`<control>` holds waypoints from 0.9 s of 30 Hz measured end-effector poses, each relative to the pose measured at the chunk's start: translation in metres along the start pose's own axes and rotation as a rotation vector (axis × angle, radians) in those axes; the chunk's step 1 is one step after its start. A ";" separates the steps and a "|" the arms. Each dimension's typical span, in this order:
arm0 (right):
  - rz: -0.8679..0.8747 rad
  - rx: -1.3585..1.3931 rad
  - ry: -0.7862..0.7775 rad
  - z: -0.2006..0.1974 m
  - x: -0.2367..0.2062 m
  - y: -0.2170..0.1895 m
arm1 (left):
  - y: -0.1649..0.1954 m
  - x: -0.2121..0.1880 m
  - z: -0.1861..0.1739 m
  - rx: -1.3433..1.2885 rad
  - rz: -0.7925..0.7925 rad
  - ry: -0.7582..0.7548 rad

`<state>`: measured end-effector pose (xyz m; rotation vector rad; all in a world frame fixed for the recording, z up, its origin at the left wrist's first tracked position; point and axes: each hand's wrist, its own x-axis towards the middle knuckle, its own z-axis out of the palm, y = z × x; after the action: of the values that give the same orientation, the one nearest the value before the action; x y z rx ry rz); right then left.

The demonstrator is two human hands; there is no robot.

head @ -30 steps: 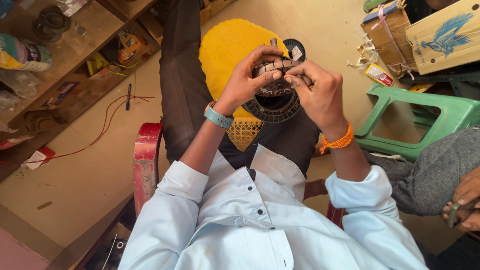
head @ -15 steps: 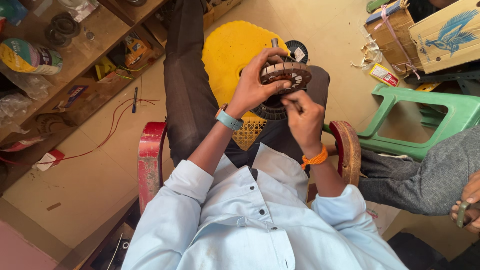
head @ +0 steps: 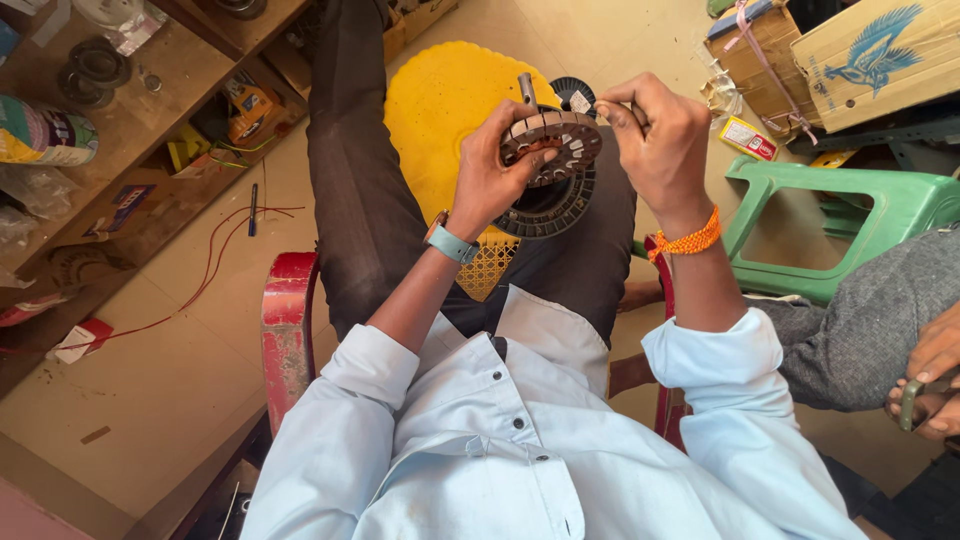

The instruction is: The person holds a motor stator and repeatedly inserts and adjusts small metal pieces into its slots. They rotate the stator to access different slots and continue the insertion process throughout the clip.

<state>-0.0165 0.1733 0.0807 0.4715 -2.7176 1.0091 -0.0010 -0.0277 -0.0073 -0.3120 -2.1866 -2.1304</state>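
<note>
My left hand [head: 498,165] grips a round slotted motor core [head: 552,140] with a short metal shaft on top, held above my lap. Pinched fingers of my right hand [head: 655,135] hold something thin just right of the core's rim; it is too small to tell what. A second dark slotted ring [head: 553,206] rests on my thigh right under the core. I sit on a red chair [head: 288,330], in dark trousers and a pale blue shirt. A watch is on my left wrist and an orange thread band on my right.
A yellow plastic stool [head: 440,110] stands in front of my knees. A green plastic stool [head: 860,215] lies at the right beside cardboard boxes [head: 870,55]. Wooden shelves [head: 120,130] with parts run along the left; red wire [head: 215,265] trails on the floor. Another person's hands [head: 925,375] show at the right edge.
My right hand has pulled away from the core to its right side, fingers pinched. My left hand has kept hold of the core while it turned. The camera view has shifted a little.
</note>
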 end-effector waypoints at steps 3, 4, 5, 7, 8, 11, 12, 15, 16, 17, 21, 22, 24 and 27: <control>-0.052 -0.003 -0.036 0.002 0.016 0.003 | 0.000 0.004 -0.002 -0.020 -0.023 0.000; -0.062 -0.006 -0.049 0.002 0.020 0.005 | -0.001 0.005 -0.002 -0.034 -0.025 -0.005; -0.078 0.004 -0.071 0.003 0.024 0.008 | -0.001 0.006 -0.002 -0.048 -0.027 -0.012; -0.109 0.023 -0.107 0.007 0.031 0.017 | -0.003 0.007 -0.001 -0.010 -0.022 -0.016; -0.125 0.025 -0.154 0.009 0.038 0.023 | -0.004 0.009 0.000 0.010 -0.016 -0.021; -0.146 0.045 -0.324 0.018 0.057 0.040 | -0.007 0.014 -0.003 -0.232 -0.199 -0.129; -0.138 0.061 -0.396 0.021 0.064 0.045 | -0.007 0.017 -0.007 -0.316 -0.230 -0.174; -0.168 0.174 -0.532 0.029 0.079 0.053 | -0.006 0.028 -0.023 -0.520 -0.370 -0.263; -0.188 0.221 -0.566 0.030 0.083 0.053 | -0.005 0.031 -0.027 -0.562 -0.450 -0.266; -0.170 0.259 -0.578 0.029 0.085 0.052 | -0.003 0.033 -0.030 -0.605 -0.532 -0.268; -0.141 0.255 -0.575 0.020 0.088 0.037 | 0.003 0.036 -0.037 -0.703 -0.492 -0.315; -0.144 0.216 -0.561 0.017 0.087 0.031 | 0.004 0.035 -0.039 -0.688 -0.465 -0.336; -0.204 0.104 -0.517 0.012 0.080 0.018 | 0.005 0.034 -0.044 -0.661 -0.418 -0.372; -0.086 0.043 -0.501 0.006 0.068 0.003 | 0.006 0.032 -0.045 -0.640 -0.369 -0.401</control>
<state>-0.0814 0.1563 0.0953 0.9549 -3.0684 1.0418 -0.0353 -0.0689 0.0059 -0.4241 -1.7477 -3.1994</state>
